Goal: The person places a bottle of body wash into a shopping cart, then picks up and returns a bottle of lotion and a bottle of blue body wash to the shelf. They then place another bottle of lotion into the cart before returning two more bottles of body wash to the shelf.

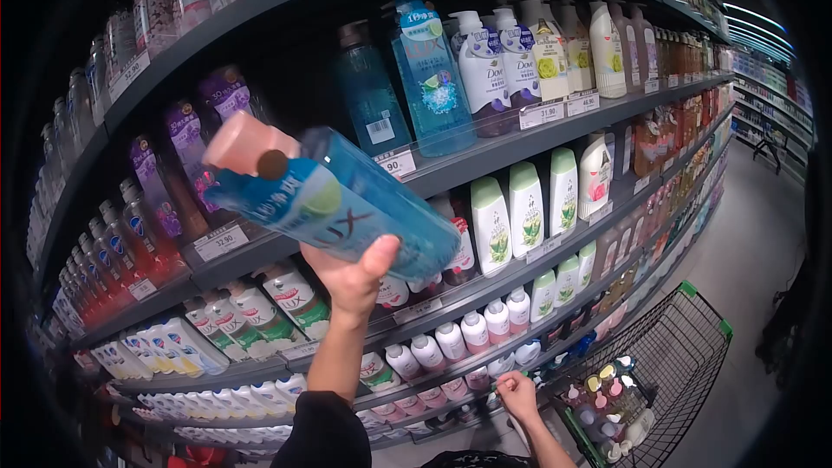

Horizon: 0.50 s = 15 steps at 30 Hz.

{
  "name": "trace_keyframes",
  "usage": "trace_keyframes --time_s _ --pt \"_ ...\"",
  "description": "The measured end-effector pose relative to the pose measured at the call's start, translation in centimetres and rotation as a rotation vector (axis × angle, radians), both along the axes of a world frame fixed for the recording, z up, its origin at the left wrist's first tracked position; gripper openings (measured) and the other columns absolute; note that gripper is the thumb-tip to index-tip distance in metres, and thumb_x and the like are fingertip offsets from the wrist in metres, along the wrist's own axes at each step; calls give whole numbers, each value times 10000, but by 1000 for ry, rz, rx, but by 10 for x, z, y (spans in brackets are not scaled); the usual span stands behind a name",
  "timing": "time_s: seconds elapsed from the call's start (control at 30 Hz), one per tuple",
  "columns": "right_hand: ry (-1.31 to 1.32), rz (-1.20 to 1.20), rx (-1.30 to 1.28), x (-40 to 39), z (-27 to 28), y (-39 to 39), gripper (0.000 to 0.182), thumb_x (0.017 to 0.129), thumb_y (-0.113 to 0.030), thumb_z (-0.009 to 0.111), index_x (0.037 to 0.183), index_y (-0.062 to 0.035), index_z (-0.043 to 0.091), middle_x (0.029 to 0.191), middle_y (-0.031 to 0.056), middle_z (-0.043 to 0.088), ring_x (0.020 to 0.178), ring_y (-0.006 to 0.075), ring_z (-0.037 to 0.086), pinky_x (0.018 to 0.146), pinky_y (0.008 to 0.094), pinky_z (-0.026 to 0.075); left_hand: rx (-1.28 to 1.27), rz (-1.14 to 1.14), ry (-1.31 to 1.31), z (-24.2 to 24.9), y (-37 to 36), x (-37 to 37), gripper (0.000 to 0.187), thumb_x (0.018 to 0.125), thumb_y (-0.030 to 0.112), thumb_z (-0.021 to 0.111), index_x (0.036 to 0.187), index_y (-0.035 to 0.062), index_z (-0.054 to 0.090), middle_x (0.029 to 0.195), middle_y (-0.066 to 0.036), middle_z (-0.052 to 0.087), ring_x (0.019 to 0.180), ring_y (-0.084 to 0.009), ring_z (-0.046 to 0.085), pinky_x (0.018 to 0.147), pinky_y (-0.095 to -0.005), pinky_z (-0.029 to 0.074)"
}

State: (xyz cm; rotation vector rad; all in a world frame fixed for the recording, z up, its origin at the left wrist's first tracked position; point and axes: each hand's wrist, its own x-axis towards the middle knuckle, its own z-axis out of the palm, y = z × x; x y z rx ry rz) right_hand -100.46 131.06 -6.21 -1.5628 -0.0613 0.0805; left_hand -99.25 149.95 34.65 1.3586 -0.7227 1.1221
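The left hand [347, 282] was wrapped around the lower part of a blue LUX bottle [355, 208], with the thumb pressed along its near side and the fingers hidden behind it. The bottle was held aloft in front of the shelving [490, 156], a little left of the middle of the view, tilted so that its top end, with a pink rounded piece [251, 143], pointed up and to the left. The right hand [518, 394] was lower and nearer, beside the left edge of a wire shopping cart [689, 289]; its fingers were curled in, but it showed too small to tell whether they had hold of anything.

Inside the cart, to the right of that hand, a cluster of pump bottles [607, 399] stood close together. Just beyond the raised bottle, another blue LUX bottle [433, 78] stood upright on the shelf, with white Dove bottles [483, 69] to its right. One shelf lower, to the right of the left hand, were white bottles with pale green caps [526, 212]. Purple bottles [186, 139] stood to the left, above a price tag [221, 243] reading 32.90, and red bottles [143, 225] ran farther left. On the far right, the aisle floor [685, 251] stretched away alongside the shelving.
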Motion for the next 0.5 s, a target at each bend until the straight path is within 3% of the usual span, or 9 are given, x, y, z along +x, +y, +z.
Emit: trace_keyframes --time_s 0.03,0.13,0.2,0.3,0.33,0.5 --pt "65 62 65 3 5 -3 54 831 5 611 884 9 618 655 36 637 533 76 576 486 224 460 3 89 -115 18 8 5 775 683 290 787 1284 -47 431 1131 -208 584 1035 -348 620 920 -446 515" --pt "58 64 79 8 -7 -4 48 840 -2 604 886 11 613 648 52 642 522 84 581 469 228 461 53 264 -281 68 26 23 720 704 263 795 1265 -35 455 1135 -177 585 1057 -293 606 918 -408 502" --pt "6 6 37 4 -10 -1 38 829 0 607 862 8 624 647 53 645 530 80 584 480 225 460 202 584 -375 94 40 37 699 650 209 872 1189 2 479 1064 -99 589 953 -199 600 858 -331 489" --pt "-76 -70 -26 1 -13 2 43 821 -1 606 854 8 633 650 50 651 532 76 582 491 222 459 272 527 -364 122 31 44 650 655 188 877 1160 21 504 1074 -89 602 970 -190 601 856 -320 484" --pt "-36 -59 6 0 -11 1 53 820 -5 607 862 12 636 656 48 657 534 73 580 496 220 456 268 625 -270 125 26 40 584 677 156 862 1134 25 523 1054 -94 624 971 -187 610 852 -316 485" --pt "-49 -45 69 -3 -7 1 55 819 -7 614 864 17 635 656 43 656 537 71 580 497 218 455 292 563 -148 125 49 72 574 726 203 831 1165 -3 525 1035 -111 657 948 -187 628 879 -318 483"
